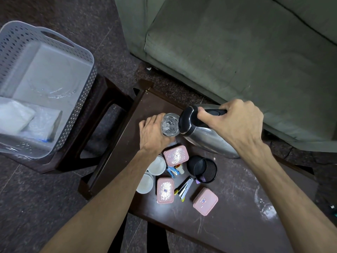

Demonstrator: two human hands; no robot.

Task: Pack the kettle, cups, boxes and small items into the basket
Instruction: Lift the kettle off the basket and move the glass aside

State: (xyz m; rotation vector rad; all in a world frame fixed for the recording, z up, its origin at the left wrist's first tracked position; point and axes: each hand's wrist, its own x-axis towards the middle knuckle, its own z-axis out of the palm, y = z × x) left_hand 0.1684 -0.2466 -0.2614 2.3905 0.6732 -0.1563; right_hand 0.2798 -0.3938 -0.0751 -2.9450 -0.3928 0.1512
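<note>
My right hand (235,123) grips the black handle of a steel kettle (206,139), tilted with its lid end toward a clear glass (170,125). My left hand (153,134) wraps around that glass on the dark table (237,216). Below lie three pink lidded boxes (176,155) (165,190) (205,201), two white cups (157,165) (145,183), a black mesh cup (205,170), a stapler (185,188) and small blue and white items (174,171). The grey perforated basket (87,57) stands at the left on a dark stool, holding white packets (27,121).
A grey-green sofa (237,52) borders the table's far side. The dark stool (102,110) under the basket sits close to the table's left edge. The floor is dark speckled stone. White smears mark the table's right part.
</note>
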